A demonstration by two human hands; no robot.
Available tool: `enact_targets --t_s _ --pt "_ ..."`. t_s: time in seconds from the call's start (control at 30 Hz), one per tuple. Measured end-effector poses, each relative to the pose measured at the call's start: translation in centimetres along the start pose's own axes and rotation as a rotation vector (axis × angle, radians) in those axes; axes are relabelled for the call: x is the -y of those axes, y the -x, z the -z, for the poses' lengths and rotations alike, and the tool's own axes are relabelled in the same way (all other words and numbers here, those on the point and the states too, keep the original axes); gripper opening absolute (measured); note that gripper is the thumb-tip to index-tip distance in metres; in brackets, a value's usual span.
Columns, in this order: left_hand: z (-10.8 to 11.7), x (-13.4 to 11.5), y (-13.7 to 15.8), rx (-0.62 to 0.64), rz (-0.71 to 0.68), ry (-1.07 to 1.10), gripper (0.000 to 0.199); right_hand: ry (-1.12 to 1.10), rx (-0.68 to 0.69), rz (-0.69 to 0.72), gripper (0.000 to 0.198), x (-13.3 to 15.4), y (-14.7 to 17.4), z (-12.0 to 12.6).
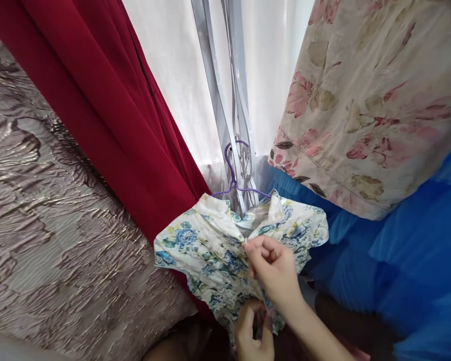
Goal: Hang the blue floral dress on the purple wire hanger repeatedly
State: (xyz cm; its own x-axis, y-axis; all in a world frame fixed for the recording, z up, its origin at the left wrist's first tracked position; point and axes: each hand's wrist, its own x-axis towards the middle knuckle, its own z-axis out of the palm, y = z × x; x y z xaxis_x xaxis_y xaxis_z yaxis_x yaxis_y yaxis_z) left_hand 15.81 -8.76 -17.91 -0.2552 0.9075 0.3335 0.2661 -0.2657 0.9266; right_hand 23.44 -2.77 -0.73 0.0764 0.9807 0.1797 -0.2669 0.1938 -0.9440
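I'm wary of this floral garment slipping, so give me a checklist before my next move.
1. Floral garment on purple hanger: ok, the hanger's arms enter both sides of the neckline.
2. Right hand gripping the front: ok, pinching fabric just below the neckline.
3. Left hand gripping lower down: cannot tell, fingertips are partly hidden.
4. Collar closed: not ok, it gapes.
5. Hanger hook's support: cannot tell what it hangs from.

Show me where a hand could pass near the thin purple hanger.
Likely between the deep-red draped fabric and the glossy white strips, above the purple hanger. Crowded: the white, blue-flowered garment, where the right hand pinches its front, the left hand below.
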Motion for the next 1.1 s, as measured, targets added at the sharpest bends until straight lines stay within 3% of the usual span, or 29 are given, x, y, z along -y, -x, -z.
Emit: enact_targets --t_s 0.23,0.37,0.5,0.6,0.7,0.77,0.83,0.9,0.97,1.1 --pt "-1.5 -1.1 1.4 0.129 -0.019 -0.011 0.015 -0.011 -0.049 0.133 0.024 4.6 -2.9 -1.3" --pt "-0.1 -0.6 1.7 0.245 0.030 -0.086 0.015 0.015 -0.024 0.173 0.021 5.1 -3.5 -1.6" --pt "2.2 -0.9 0.0 0.255 0.019 -0.097 0.013 0.046 0.004 0.191 0.020 4.3 -3.3 -1.0" --pt "4.2 -3.5 -3.2 0.136 -0.061 -0.101 0.011 0.044 0.004 0.197 0.019 3.7 -2.8 -0.4" --pt "5.8 -8.4 -7.7 -0.038 -0.240 -0.041 0.018 0.067 0.013 0.206 0.019 3.6 -2.3 0.0" --pt "6.4 -12.1 -10.9 0.029 -0.403 -0.029 0.033 0.091 0.009 0.208 0.019 3.8 -2.1 0.1" --pt "6.5 -15.2 -13.8 0.111 -0.469 -0.080 0.042 0.111 0.001 0.214 0.020 4.0 -2.0 0.2" --pt "6.3 -17.3 -15.8 0.202 -0.487 -0.217 0.027 0.127 -0.003 0.222 0.020 4.0 -2.1 0.3" --pt "5.8 -18.3 -16.9 0.235 -0.529 -0.314 0.021 0.134 0.005 0.223 0.020 3.7 -2.4 0.3" --pt "5.2 -18.5 -17.4 0.139 -0.617 -0.290 0.022 0.100 0.045 0.201 0.021 2.2 -2.9 0.1"
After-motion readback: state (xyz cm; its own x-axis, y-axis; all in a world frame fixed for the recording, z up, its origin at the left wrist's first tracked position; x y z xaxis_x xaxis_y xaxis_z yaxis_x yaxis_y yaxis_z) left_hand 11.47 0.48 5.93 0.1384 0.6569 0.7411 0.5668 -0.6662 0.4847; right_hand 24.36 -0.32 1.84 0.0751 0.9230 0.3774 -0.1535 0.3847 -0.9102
